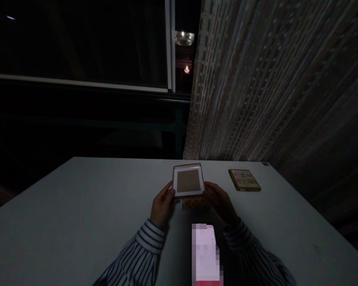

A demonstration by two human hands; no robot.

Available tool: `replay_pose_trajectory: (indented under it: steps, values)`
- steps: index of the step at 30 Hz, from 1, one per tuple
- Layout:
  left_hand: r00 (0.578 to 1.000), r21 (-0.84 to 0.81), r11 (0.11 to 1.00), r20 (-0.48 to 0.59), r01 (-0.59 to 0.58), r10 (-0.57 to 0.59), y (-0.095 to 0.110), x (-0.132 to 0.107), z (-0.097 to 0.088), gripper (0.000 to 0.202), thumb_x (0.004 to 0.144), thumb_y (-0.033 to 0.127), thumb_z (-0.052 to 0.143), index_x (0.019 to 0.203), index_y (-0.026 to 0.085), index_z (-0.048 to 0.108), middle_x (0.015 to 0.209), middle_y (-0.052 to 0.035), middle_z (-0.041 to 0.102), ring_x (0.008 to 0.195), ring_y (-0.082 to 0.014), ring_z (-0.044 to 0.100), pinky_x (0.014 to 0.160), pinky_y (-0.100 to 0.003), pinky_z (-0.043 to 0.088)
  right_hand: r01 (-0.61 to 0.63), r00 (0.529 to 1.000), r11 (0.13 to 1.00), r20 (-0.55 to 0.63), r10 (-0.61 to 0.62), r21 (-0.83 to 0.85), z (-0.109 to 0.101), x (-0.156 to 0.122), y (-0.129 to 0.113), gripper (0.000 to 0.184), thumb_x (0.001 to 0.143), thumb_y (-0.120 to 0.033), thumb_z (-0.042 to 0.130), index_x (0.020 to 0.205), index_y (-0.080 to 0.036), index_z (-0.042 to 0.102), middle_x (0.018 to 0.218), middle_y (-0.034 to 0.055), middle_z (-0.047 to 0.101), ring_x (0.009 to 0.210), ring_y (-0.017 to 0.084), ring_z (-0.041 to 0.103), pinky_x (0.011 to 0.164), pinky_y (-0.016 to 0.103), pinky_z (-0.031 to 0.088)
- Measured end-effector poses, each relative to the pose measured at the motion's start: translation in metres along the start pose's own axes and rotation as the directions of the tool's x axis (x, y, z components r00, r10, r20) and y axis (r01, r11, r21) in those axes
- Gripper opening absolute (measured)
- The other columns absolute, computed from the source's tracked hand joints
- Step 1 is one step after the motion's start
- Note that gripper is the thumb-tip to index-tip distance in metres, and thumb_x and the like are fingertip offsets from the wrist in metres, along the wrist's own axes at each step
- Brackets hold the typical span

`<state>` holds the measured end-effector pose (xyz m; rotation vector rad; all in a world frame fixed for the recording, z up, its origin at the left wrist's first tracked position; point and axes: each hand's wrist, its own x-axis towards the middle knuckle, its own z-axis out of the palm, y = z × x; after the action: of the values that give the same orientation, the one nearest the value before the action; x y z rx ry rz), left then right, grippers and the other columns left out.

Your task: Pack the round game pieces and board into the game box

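Observation:
My left hand (164,202) and my right hand (220,200) hold a shallow square box (188,181) between them, tilted up above the white table. Its rim is pale and its flat middle is brown; whether this is a lid or a base I cannot tell. The left thumb presses on the lower left corner, and the right fingers close on the right edge, partly in shadow. Just under it, a yellow-brown patterned block (193,202) shows, its upper part hidden behind the box. Striped cuffs cover both wrists.
Right of my hands lies a flat square box (245,180) with a printed cover. Close to me on the table (107,190) is a lit phone (205,250), its screen blurred. A string curtain (241,79) hangs behind the far edge, beside a dark window (77,39).

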<state>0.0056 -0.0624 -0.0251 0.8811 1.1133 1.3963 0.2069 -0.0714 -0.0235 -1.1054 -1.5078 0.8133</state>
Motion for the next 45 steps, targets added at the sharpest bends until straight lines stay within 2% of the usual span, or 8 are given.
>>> replay_pose_trajectory:
  steps: [6, 11, 22, 27, 30, 37, 40, 45]
  values:
    - [1.0, 0.015, 1.0, -0.015, -0.014, 0.015, -0.012, 0.003, -0.004, 0.06, 0.065, 0.04, 0.069, 0.118, 0.013, 0.058, 0.1, -0.0076, 0.068, 0.079, -0.0156, 0.063, 0.067, -0.025, 0.054, 0.21, 0.975, 0.951, -0.018, -0.22, -0.228, -0.003, -0.007, 0.009, 0.037, 0.083, -0.033, 0.055, 0.117, -0.018, 0.054, 0.107, 0.0103, 0.064, 0.094, 0.02, 0.062, 0.081, 0.034, 0.052]
    - [0.999, 0.031, 0.999, -0.039, -0.028, 0.03, -0.022, 0.007, -0.008, 0.06, 0.067, 0.042, 0.068, 0.119, 0.015, 0.057, 0.099, -0.0079, 0.068, 0.07, -0.0128, 0.063, 0.063, -0.024, 0.054, 0.367, 0.928, 0.88, 0.062, -0.366, -0.302, -0.001, -0.007, 0.01, 0.041, 0.083, -0.031, 0.055, 0.123, -0.021, 0.051, 0.109, 0.0107, 0.062, 0.099, 0.021, 0.06, 0.083, 0.035, 0.051]
    - [0.999, 0.014, 0.999, -0.003, -0.048, 0.048, -0.018, 0.002, -0.003, 0.057, 0.069, 0.046, 0.066, 0.116, 0.015, 0.059, 0.111, -0.0096, 0.065, 0.089, -0.0202, 0.063, 0.068, -0.027, 0.054, 0.471, 0.87, 0.718, 0.137, -0.473, -0.513, -0.01, -0.006, 0.022, 0.036, 0.09, -0.024, 0.039, 0.125, -0.02, 0.046, 0.106, 0.0101, 0.063, 0.097, 0.019, 0.061, 0.08, 0.033, 0.052]
    - [0.99, 0.07, 0.989, 0.064, -0.131, 0.127, -0.015, -0.002, -0.002, 0.059, 0.072, 0.049, 0.061, 0.119, 0.014, 0.057, 0.117, -0.0105, 0.062, 0.101, -0.0239, 0.059, 0.072, -0.029, 0.053, 0.513, 0.822, 0.612, 0.139, -0.552, -0.602, -0.015, -0.005, 0.021, 0.032, 0.089, -0.022, 0.041, 0.119, -0.017, 0.051, 0.1, 0.0104, 0.066, 0.092, 0.019, 0.062, 0.078, 0.033, 0.052]
    - [0.979, 0.108, 0.976, 0.096, -0.189, 0.179, -0.015, -0.003, -0.004, 0.059, 0.075, 0.051, 0.057, 0.121, 0.014, 0.056, 0.118, -0.0107, 0.061, 0.105, -0.025, 0.058, 0.08, -0.032, 0.051, 0.52, 0.807, 0.573, 0.146, -0.571, -0.634, -0.019, -0.005, 0.016, 0.031, 0.088, -0.023, 0.043, 0.117, -0.018, 0.054, 0.102, 0.0103, 0.066, 0.091, 0.019, 0.062, 0.078, 0.034, 0.051]
    - [0.95, 0.152, 0.945, 0.163, -0.29, 0.266, -0.015, -0.005, -0.007, 0.058, 0.08, 0.051, 0.05, 0.126, 0.015, 0.052, 0.125, -0.0114, 0.056, 0.115, -0.0243, 0.052, 0.098, -0.037, 0.04, 0.498, 0.824, 0.615, 0.113, -0.555, -0.612, -0.022, -0.005, 0.004, 0.028, 0.087, -0.025, 0.046, 0.112, -0.02, 0.058, 0.102, 0.0099, 0.066, 0.094, 0.021, 0.061, 0.081, 0.038, 0.051]
    - [0.942, 0.226, 0.917, 0.149, -0.328, 0.3, -0.013, -0.007, -0.007, 0.056, 0.08, 0.051, 0.05, 0.124, 0.017, 0.053, 0.126, -0.01, 0.056, 0.118, -0.0228, 0.048, 0.103, -0.036, 0.035, 0.504, 0.823, 0.631, 0.106, -0.559, -0.59, -0.021, -0.006, 0.005, 0.029, 0.087, -0.025, 0.047, 0.113, -0.02, 0.058, 0.102, 0.0097, 0.066, 0.094, 0.021, 0.061, 0.082, 0.038, 0.051]
    - [0.897, 0.351, 0.826, 0.136, -0.44, 0.42, -0.01, -0.008, -0.009, 0.05, 0.078, 0.044, 0.055, 0.119, 0.017, 0.057, 0.11, -0.0089, 0.062, 0.105, -0.0208, 0.055, 0.097, -0.035, 0.04, 0.499, 0.827, 0.642, 0.099, -0.553, -0.582, -0.02, -0.006, 0.005, 0.028, 0.088, -0.027, 0.047, 0.112, -0.02, 0.058, 0.101, 0.0091, 0.066, 0.093, 0.021, 0.061, 0.081, 0.037, 0.051]
